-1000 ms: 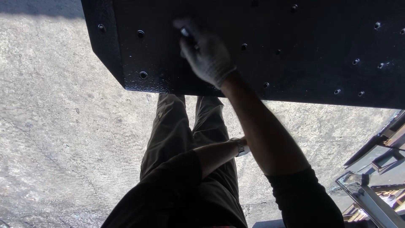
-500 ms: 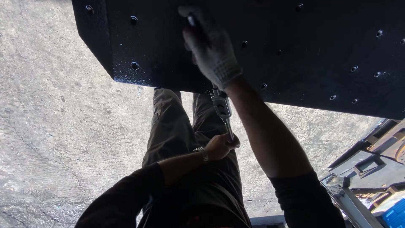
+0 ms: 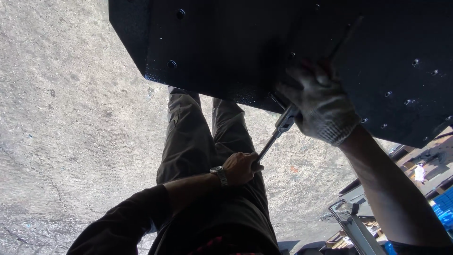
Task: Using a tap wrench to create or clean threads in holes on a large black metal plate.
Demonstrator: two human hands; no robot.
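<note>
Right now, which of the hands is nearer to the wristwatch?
Left. The left hand is right beside the wristwatch, which sits on its own wrist, while it grips the wrench. The gloved right hand is higher up, against the black panel.

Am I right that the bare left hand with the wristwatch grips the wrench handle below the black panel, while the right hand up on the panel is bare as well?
Not quite: the right hand wears a light knit glove, as the head view shows. The rest holds: the bare left hand, with the wristwatch, grips the wrench below the black panel.
</note>
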